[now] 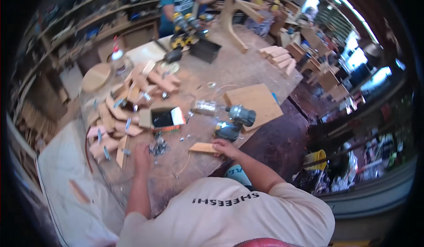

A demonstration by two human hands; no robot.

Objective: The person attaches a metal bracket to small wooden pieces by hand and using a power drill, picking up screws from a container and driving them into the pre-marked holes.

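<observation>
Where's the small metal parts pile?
Head view, left of centre: the pile sits on the table, just right of the left hand, below the open box.

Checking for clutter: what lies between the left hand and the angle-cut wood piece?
In the head view, a heap of small metal hardware beside the left hand, then tabletop up to the angle-cut wood piece.

Bare table (176,155) opens between a metal hardware pile (158,147) and a wooden piece (201,147) — farther ahead, an open box (145,118), clear jar (205,107) and cordless drill (242,114) obstruct passage.
</observation>
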